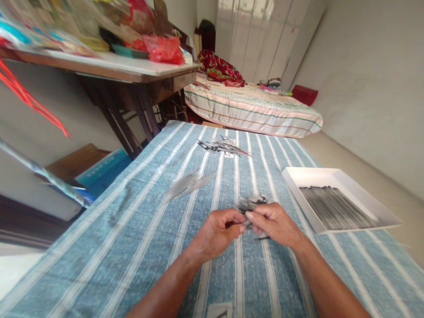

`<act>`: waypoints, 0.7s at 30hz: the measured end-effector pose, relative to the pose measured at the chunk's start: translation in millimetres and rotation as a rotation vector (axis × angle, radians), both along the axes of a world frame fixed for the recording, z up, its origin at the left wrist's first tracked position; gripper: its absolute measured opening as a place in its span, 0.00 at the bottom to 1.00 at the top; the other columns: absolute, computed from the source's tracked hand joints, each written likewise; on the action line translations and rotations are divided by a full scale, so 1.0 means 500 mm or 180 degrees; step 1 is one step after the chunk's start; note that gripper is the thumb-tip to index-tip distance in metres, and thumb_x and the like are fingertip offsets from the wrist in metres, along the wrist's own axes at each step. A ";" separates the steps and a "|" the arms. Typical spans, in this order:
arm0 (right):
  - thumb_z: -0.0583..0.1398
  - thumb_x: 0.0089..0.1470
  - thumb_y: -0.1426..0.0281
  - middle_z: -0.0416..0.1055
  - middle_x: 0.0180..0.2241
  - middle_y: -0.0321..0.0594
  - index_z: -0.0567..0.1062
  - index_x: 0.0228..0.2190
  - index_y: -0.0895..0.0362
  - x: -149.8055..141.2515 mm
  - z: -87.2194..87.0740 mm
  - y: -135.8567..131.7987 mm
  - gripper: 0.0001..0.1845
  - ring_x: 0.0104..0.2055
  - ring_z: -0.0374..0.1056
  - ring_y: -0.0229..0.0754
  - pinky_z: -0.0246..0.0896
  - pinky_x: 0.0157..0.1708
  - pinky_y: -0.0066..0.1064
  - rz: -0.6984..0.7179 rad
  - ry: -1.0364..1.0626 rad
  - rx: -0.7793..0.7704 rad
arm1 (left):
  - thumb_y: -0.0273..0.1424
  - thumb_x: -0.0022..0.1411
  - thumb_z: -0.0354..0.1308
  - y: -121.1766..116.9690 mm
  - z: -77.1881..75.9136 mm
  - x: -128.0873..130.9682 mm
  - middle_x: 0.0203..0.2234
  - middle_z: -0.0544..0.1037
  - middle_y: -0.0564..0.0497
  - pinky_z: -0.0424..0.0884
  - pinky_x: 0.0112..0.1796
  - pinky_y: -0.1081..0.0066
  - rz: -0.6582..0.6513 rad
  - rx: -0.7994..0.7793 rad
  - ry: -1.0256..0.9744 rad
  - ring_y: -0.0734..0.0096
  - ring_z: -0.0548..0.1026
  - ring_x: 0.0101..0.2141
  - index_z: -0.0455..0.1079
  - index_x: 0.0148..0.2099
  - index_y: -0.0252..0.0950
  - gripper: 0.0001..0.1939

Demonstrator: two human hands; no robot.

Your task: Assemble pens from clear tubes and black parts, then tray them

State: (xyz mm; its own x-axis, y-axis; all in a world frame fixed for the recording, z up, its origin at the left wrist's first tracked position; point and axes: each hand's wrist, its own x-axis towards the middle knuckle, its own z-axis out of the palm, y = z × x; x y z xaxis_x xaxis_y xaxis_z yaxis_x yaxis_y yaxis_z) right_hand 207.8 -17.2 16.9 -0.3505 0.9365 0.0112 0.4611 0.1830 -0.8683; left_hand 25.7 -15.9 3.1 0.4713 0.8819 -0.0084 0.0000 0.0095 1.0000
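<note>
My left hand (218, 230) and my right hand (275, 224) meet above the striped cloth, thumbs and fingertips pinched together. What they pinch is small and mostly hidden by the fingers. Right behind the fingertips lies a loose bunch of short grey and black pieces (252, 202), blurred. A thin dark piece (262, 239) rests on the cloth just below my right hand. To the right stands a white open box (326, 176) with a row of slim black sticks (336, 207) laid side by side in it.
Clear thin sticks (188, 185) lie left of centre on the blue striped cloth (139, 229). Farther back is a pile of black and clear slim pieces (220, 145). A cluttered side table (132, 70) stands at left, a bed (251, 106) beyond.
</note>
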 end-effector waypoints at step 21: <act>0.54 0.54 0.60 0.64 0.14 0.34 0.68 0.16 0.57 -0.007 -0.005 -0.013 0.20 0.18 0.61 0.34 0.55 0.20 0.25 -0.0323 0.0003 0.0187 | 0.26 0.50 0.57 -0.002 0.002 0.003 0.17 0.66 0.58 0.55 0.22 0.76 0.0075 -0.0087 0.0040 0.81 0.59 0.20 0.69 0.27 0.33 0.02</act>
State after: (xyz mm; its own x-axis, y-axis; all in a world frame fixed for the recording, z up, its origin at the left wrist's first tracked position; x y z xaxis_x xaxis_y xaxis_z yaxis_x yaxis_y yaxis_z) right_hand 204.5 -23.8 14.6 -0.2538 0.9649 0.0675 0.4789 0.1860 -0.8579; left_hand 27.2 -16.8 4.2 0.4501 0.8922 -0.0386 0.0122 0.0371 0.9992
